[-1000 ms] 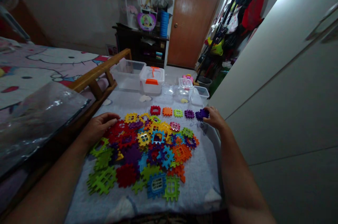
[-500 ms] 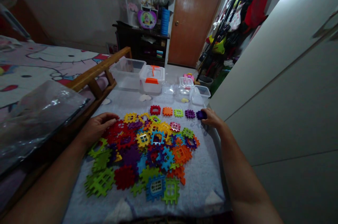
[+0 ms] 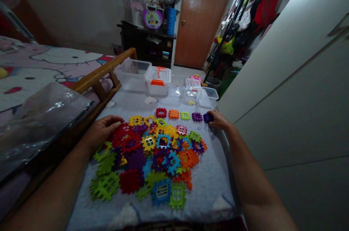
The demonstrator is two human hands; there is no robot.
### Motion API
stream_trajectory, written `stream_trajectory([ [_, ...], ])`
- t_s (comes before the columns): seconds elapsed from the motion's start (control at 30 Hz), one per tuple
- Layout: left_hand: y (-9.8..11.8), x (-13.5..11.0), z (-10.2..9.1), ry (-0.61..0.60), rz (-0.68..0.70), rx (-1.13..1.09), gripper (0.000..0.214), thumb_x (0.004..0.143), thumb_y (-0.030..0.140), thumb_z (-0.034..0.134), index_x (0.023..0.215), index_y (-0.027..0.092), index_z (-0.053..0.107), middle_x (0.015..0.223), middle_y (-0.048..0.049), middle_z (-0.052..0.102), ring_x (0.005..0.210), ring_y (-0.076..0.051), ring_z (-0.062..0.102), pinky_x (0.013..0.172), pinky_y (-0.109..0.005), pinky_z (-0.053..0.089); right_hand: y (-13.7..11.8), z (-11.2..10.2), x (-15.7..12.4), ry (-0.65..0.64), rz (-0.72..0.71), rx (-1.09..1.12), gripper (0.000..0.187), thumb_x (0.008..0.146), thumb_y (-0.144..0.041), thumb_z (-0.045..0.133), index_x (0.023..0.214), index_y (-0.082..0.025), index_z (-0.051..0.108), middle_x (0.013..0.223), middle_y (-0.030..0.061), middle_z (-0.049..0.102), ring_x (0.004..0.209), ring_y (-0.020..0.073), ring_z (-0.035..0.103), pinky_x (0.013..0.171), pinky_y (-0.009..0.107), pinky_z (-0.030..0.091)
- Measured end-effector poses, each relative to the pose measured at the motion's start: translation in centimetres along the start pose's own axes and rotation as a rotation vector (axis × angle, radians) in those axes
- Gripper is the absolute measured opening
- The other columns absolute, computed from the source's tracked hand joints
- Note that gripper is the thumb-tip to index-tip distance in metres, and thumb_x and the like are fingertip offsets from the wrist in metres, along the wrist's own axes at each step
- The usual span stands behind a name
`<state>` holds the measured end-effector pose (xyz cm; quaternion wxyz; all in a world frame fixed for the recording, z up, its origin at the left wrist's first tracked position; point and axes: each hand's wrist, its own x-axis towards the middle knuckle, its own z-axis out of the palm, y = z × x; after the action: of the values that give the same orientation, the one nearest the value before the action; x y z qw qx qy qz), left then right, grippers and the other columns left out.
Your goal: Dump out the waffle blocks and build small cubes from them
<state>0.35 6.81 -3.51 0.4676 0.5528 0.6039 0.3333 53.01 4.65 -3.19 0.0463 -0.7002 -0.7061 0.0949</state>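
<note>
Right hand (image 3: 220, 120) curls its fingertips onto the dark purple tile (image 3: 208, 117) at the row's (image 3: 173, 114) right end; pinched or just pressed, hard to say. Left hand (image 3: 103, 130) lies open, flat on the pile's (image 3: 152, 154) edge.

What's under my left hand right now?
Red tiles at the pile's far left edge show from under the left hand's fingers. Whatever is beneath the palm is covered, so tile or blanket cannot be told.

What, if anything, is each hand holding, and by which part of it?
The right hand holds the dark purple tile by its right edge, at the row's end. The left hand lies flat on the tile pile, holding nothing.
</note>
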Motion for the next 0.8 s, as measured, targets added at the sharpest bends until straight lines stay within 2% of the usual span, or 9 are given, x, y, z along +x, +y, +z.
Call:
stream_trajectory([
  [0.2,0.0,0.0,0.0,-0.003,0.021,-0.04,0.059,0.058,0.061,0.076,0.097,0.018,0.066,0.073,0.0033,0.064,0.049,-0.009,0.048,0.042,-0.019,0.04,0.2,0.0,-0.1,0.006,0.013,0.023,0.068,0.064,-0.016,0.071,0.131,-0.015,0.056,0.127,0.0143,0.059,0.119,0.0301,0.055,0.104,0.038,0.041],
  [0.33,-0.1,0.0,0.1,-0.013,0.012,-0.046,0.055,0.06,0.057,0.077,0.097,0.018,0.066,0.071,0.0036,0.064,0.047,-0.008,0.048,0.041,-0.019,0.039,-1.1,-0.6,-2.3,0.154,0.019,0.075,0.072,0.069,-0.023,0.071,0.138,-0.015,0.05,0.133,0.0178,0.056,0.128,0.0339,0.05,0.109,0.047,0.038],
  [0.43,-0.3,0.2,0.1,-0.014,0.005,-0.067,0.054,0.059,0.054,0.078,0.098,0.019,0.067,0.078,0.0014,0.067,0.05,-0.01,0.053,0.043,-0.02,0.042,-3.7,-0.9,-4.6,0.213,-0.053,0.173,0.062,0.076,-0.027,0.068,0.135,-0.017,0.052,0.131,0.0164,0.058,0.123,0.0316,0.054,0.105,0.047,0.042],
  [0.57,-0.3,0.3,0.0,-0.007,0.037,-0.07,0.052,0.057,0.053,0.079,0.094,0.018,0.068,0.084,-0.0012,0.07,0.054,-0.011,0.055,0.045,-0.021,0.045,-8.8,-0.1,-6.5,0.101,-0.171,0.338,0.043,0.083,-0.025,0.064,0.125,-0.019,0.059,0.118,0.0115,0.067,0.104,0.0238,0.064,0.092,0.039,0.052],
  [0.7,-0.1,0.1,0.0,0.01,0.059,-0.057,0.052,0.057,0.054,0.078,0.092,0.017,0.069,0.083,-0.0015,0.07,0.054,-0.011,0.054,0.046,-0.021,0.044,-13.1,1.3,-6.1,0.107,-0.244,0.279,0.035,0.085,-0.029,0.066,0.118,-0.019,0.063,0.119,0.0128,0.067,0.111,0.0268,0.062,0.097,0.043,0.048],
  [0.8,-0.3,0.2,0.0,0.01,0.081,-0.062,0.05,0.06,0.054,0.077,0.092,0.018,0.069,0.082,-0.0016,0.07,0.055,-0.012,0.055,0.046,-0.021,0.043,-14.9,1.8,-5.3,0.09,-0.242,0.215,0.032,0.085,-0.03,0.067,0.114,-0.016,0.065,0.109,0.0131,0.069,0.103,0.0266,0.063,0.093,0.041,0.048],
])
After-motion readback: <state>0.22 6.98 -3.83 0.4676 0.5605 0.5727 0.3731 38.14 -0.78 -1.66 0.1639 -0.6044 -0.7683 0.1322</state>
